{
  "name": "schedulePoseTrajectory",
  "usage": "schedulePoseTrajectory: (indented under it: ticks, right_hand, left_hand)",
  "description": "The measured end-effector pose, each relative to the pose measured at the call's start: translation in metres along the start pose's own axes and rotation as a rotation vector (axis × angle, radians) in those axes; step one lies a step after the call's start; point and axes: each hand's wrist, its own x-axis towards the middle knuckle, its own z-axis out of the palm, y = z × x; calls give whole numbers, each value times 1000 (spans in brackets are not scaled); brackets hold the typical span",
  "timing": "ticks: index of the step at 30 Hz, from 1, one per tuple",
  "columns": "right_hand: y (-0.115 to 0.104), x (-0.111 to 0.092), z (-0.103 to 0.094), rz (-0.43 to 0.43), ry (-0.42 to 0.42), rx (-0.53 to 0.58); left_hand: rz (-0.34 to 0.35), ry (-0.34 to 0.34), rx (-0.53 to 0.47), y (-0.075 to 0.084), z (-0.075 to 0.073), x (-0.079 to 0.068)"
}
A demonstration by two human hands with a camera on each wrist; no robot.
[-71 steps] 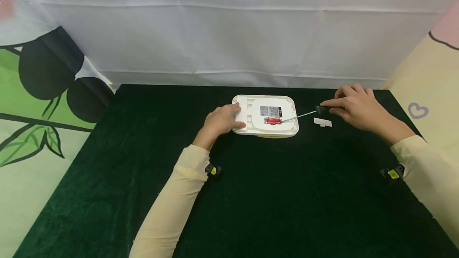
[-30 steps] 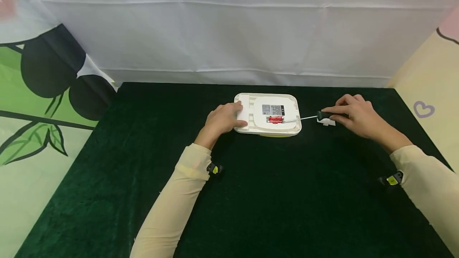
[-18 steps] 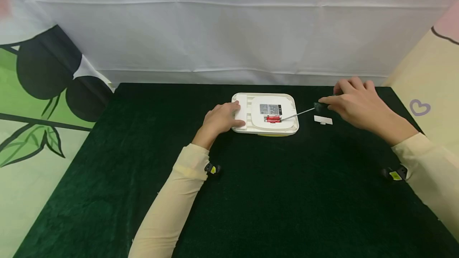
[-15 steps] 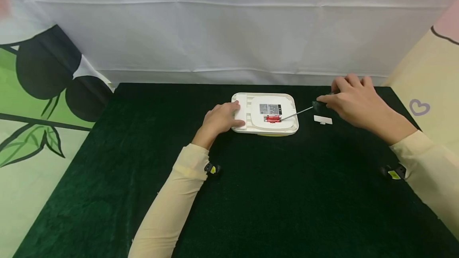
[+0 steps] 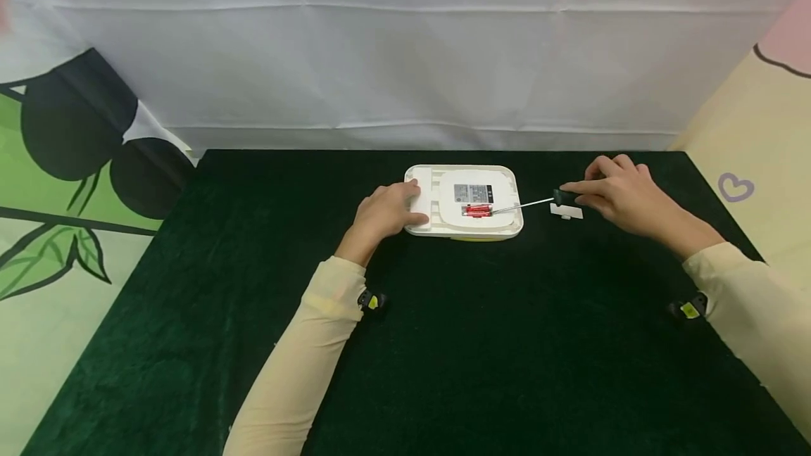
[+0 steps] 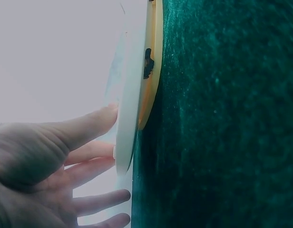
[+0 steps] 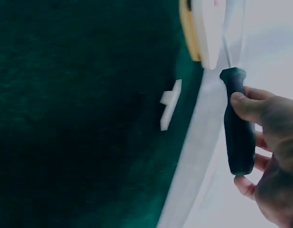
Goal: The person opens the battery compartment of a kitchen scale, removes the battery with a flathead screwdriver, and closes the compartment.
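A white rounded rectangular device (image 5: 450,224) lies on the dark green cloth, with a grey label and red batteries (image 5: 476,210) in a recess of its upper face. My left hand (image 5: 384,215) rests on its left end; in the left wrist view the thumb and two fingers touch the white casing while the others extend past it. My right hand (image 5: 624,195) pinches the dark handle of a screwdriver (image 7: 240,128), whose thin metal shaft slants down left to the right end of the batteries. A small white battery cover (image 5: 566,212) lies below the handle.
The green cloth (image 5: 494,343) covers the table up to a white curtain (image 5: 380,76) at the back. Printed panels stand at the left and right. A yellow part (image 6: 153,90) shows beneath the white casing in the left wrist view.
The right hand raised the screwdriver handle, then brought it back down, flattening the shaft's slant. Its tip stays by the batteries. The left hand keeps its place on the device.
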Motion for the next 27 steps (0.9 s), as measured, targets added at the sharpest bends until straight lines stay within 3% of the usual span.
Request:
schedulePoseTrajectory:
  ticks: [5, 9, 15, 21, 27]
  right_hand:
    - [8, -5, 17, 15, 15, 82]
    - [9, -8, 21, 11, 26, 79]
    - [-4, -7, -1, 11, 41, -24]
    - [-23, 8, -29, -66, 63, -194]
    - [-25, 16, -33, -96, 61, -213]
  left_hand:
    - [8, 10, -24, -4, -1, -1]
    - [8, 20, -35, -5, 1, -1]
    - [4, 17, -38, -2, 1, -1]
    - [0, 9, -28, -1, 0, -1]
    - [-14, 9, -29, -1, 0, -1]
